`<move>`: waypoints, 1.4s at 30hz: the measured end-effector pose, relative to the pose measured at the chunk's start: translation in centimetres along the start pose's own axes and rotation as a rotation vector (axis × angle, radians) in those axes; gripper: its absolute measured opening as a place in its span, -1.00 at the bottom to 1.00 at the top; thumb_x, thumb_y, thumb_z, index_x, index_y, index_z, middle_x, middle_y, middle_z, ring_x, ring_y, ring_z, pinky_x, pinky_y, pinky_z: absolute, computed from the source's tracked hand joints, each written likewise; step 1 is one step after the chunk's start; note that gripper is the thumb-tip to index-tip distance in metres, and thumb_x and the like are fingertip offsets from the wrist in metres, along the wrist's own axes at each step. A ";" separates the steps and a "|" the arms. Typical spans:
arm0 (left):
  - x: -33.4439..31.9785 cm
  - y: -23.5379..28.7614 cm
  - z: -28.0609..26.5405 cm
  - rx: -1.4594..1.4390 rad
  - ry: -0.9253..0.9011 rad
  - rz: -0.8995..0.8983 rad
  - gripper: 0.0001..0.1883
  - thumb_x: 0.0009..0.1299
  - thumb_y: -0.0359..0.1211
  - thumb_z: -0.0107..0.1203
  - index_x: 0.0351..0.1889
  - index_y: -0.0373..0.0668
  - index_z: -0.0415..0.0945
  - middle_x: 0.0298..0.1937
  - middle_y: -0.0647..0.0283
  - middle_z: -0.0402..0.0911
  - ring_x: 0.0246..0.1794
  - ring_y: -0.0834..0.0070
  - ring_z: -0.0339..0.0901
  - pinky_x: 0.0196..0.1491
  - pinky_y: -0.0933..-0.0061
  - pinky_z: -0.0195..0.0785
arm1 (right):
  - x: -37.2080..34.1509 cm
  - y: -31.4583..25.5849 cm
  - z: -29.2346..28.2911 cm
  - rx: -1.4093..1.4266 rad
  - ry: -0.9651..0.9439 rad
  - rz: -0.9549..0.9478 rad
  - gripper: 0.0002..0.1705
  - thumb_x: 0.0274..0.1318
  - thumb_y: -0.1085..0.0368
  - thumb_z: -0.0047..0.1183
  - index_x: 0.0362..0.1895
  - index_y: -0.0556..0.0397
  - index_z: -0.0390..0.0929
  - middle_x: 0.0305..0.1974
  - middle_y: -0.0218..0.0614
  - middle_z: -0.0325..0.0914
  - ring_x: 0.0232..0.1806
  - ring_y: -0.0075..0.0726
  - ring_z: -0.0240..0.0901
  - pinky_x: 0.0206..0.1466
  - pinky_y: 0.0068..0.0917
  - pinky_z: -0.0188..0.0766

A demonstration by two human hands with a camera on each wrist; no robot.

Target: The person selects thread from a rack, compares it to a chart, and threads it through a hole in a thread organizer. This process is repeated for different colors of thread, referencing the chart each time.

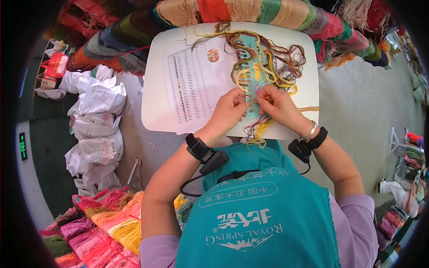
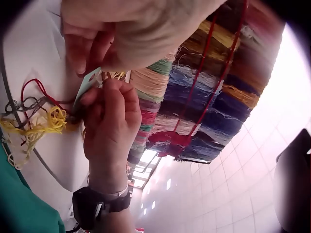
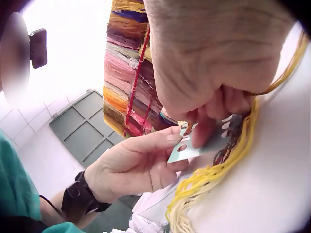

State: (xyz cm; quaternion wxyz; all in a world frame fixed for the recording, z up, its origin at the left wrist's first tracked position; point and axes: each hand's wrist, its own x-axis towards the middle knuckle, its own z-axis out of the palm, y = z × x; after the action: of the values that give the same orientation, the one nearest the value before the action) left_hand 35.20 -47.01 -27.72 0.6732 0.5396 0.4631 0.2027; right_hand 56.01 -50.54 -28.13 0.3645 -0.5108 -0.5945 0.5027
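Observation:
A teal card with a row of holes (image 1: 251,111) lies over the white board, with yellow, brown and dark red threads (image 1: 272,73) looped along it. My left hand (image 1: 231,108) pinches the card's near end by its left edge; in the right wrist view its thumb and fingers (image 3: 146,162) grip the card (image 3: 193,151) beside a hole. My right hand (image 1: 280,107) is at the opposite edge, thumb and fingertips pinched on a brownish-yellow strand (image 3: 291,60), whose tail (image 1: 309,109) sticks out to the right. The right fingertips also show in the left wrist view (image 2: 112,104).
A printed chart (image 1: 192,85) lies on the white board (image 1: 154,105), left of the card. Thread ends (image 1: 258,134) hang at the near edge. Coloured yarn hanks (image 1: 246,11) line the far side; white sacks (image 1: 100,129) and more yarn (image 1: 107,223) are at left.

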 end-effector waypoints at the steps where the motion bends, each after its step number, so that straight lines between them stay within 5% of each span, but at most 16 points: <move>1: 0.1 0.2 0.3 0.009 0.002 -0.001 -0.76 0.50 -0.40 0.04 0.09 -0.23 0.44 -0.22 0.28 0.64 -0.22 0.61 0.57 -0.20 0.53 0.51 | -0.1 0.0 0.0 -0.012 0.017 -0.003 -0.89 0.34 0.37 0.05 -0.22 0.15 0.41 -0.51 -0.36 0.55 -0.48 -0.55 0.52 -0.41 -0.50 0.42; 15: 0.3 0.8 0.3 -0.136 -0.063 -0.093 -0.75 0.60 -0.40 -0.08 0.14 -0.25 0.49 -0.09 0.30 0.61 -0.15 0.59 0.56 -0.08 0.48 0.59 | -0.1 -0.4 0.3 -0.339 0.094 -0.132 -0.84 0.24 0.30 0.15 -0.21 0.10 0.48 -0.49 -0.13 0.61 -0.48 -0.18 0.62 -0.42 -0.30 0.47; 34: 1.1 1.9 -0.2 -0.074 -0.073 -0.140 -0.87 0.54 -0.45 0.01 -0.17 -0.33 0.53 -0.27 0.23 0.63 -0.29 0.51 0.66 -0.19 0.47 0.65 | 1.2 0.4 -0.1 -0.085 0.012 0.047 -0.79 0.21 0.28 0.21 -0.30 0.14 0.48 -0.54 -0.37 0.48 -0.50 -0.56 0.37 -0.41 -0.47 0.38; 42: 1.4 1.1 0.1 -0.101 -0.073 -0.124 -0.86 0.52 -0.45 -0.01 -0.12 -0.33 0.52 -0.20 0.21 0.62 -0.29 0.50 0.65 -0.15 0.46 0.65 | 1.4 0.2 -0.9 0.176 -0.087 0.221 -0.84 0.25 0.29 0.18 -0.24 0.08 0.48 -0.51 -0.49 0.48 -0.52 -0.69 0.37 -0.45 -0.58 0.33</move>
State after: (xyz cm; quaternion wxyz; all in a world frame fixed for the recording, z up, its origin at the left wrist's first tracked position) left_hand 36.22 -45.60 -27.25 0.7273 0.4824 0.4599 0.1637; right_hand 56.62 -49.01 -28.19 0.3240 -0.5169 -0.5034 0.6119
